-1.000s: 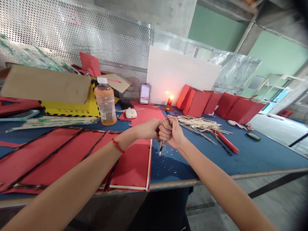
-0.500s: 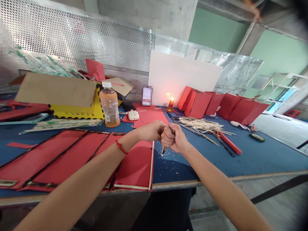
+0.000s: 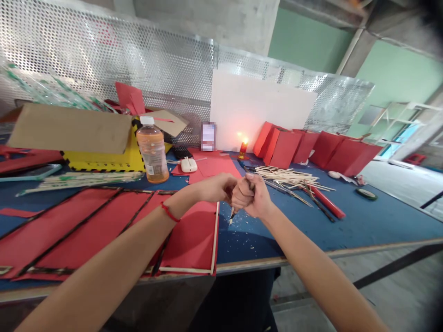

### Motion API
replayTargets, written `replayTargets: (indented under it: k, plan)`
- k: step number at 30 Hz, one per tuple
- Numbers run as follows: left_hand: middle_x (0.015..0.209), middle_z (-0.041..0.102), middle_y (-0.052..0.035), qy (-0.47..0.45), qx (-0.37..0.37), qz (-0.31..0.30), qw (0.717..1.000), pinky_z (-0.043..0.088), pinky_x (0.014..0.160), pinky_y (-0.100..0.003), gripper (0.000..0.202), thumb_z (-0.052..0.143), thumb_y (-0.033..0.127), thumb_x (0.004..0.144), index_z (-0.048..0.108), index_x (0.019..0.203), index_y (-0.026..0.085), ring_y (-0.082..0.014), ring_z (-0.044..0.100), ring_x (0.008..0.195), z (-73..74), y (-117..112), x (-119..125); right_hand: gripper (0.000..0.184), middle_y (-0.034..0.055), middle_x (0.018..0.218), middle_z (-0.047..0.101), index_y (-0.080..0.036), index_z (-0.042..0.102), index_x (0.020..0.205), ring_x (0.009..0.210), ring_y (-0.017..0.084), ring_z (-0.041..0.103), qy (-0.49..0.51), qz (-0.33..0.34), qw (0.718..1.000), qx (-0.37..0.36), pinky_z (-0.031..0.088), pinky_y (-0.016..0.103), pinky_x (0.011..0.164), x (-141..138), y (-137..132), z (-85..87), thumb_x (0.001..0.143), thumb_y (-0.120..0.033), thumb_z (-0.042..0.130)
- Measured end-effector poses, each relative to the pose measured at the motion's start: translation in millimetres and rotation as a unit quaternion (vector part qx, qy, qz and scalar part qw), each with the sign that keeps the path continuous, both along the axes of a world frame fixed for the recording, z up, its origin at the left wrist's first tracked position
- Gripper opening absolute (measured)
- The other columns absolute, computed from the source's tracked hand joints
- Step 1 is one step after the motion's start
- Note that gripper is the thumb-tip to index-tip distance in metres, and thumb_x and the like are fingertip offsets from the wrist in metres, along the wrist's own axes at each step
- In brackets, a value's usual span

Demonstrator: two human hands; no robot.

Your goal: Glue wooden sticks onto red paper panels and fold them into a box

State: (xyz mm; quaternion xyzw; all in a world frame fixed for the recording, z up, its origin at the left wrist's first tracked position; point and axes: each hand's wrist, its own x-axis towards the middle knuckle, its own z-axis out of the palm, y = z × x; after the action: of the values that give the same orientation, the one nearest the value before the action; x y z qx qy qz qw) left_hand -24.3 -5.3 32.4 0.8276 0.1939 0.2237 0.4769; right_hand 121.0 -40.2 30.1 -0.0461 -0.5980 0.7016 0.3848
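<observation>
My right hand [image 3: 249,197] is closed in a fist around a thin knife-like tool, whose dark blade end [image 3: 232,215] points down below the fingers. A pale sliver [image 3: 230,222] shows at that tip. Pressed up against it from the left is my left hand [image 3: 221,186], its fingers curled; what they hold is hidden behind the right fist. Pale shavings [image 3: 246,234] lie scattered on the blue tabletop [image 3: 297,230] under both hands. Beneath the left forearm lies a red panel [image 3: 194,237] edged with dark and pale wooden strips.
Pale wooden sticks [image 3: 289,177] are piled right of my hands, beside a red tube [image 3: 326,202]. Behind them stand a lit red candle [image 3: 243,148] and red boxes [image 3: 282,146]. To the left are an orange drink bottle [image 3: 152,154], a white earphone case [image 3: 188,165] and a cardboard box [image 3: 69,128].
The view has shifted slightly, so the surroundings sit a little further left. Both hands stay together; the tool's tip has tilted a little and the pale sliver shows more clearly.
</observation>
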Motion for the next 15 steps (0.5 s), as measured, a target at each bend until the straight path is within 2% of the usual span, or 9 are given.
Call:
replayTargets:
  k: [8, 15]
  plan:
    - [0.062, 0.056, 0.0025, 0.007, 0.031, -0.004, 0.999, 0.044, 0.06, -0.022, 0.012, 0.049, 0.001, 0.063, 0.056, 0.065, 0.011, -0.0089, 0.049, 0.06, 5.4, -3.2, -0.9, 0.065, -0.0106, 0.038, 0.017, -0.021, 0.022, 0.044, 0.032, 0.003, 0.012, 0.012, 0.028, 0.999, 0.037, 0.013, 0.018, 0.035, 0.4, 0.3, 0.1, 0.079, -0.059, 0.061]
    - [0.059, 0.054, 0.0032, 0.001, 0.037, -0.003, 0.999, 0.043, 0.057, -0.022, 0.01, 0.052, 0.003, 0.065, 0.055, 0.064, 0.013, -0.0085, 0.046, 0.057, 1.0, 1.7, -1.0, 0.059, -0.0092, 0.038, 0.016, -0.022, 0.02, 0.045, 0.033, 0.004, 0.01, -0.036, -0.015, 0.999, 0.002, 0.012, 0.018, 0.036, -2.3, 0.6, -0.4, 0.083, -0.053, 0.052]
